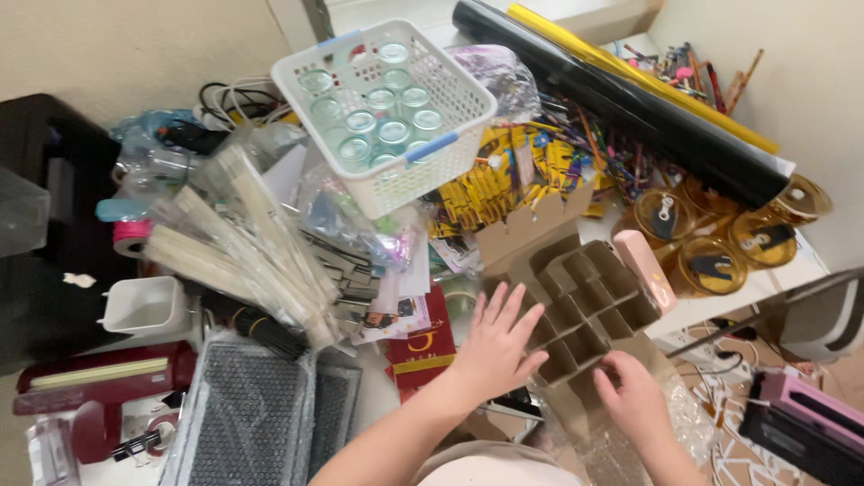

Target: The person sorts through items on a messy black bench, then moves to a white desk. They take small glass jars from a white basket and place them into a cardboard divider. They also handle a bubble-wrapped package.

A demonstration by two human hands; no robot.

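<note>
Steadying a cardboard divider grid of empty cells, the left hand lies flat, fingers spread, on its left edge, while the right hand pinches its near corner. Behind the grid, a white basket holds glass jars; to its right sit amber lidded tubs, on a cluttered white tabletop against beige walls.

The light was bright and even, probably from above; shadows stayed soft. Glare lay on the black roll. Edges bent, and the hands looked slightly blurred.
</note>
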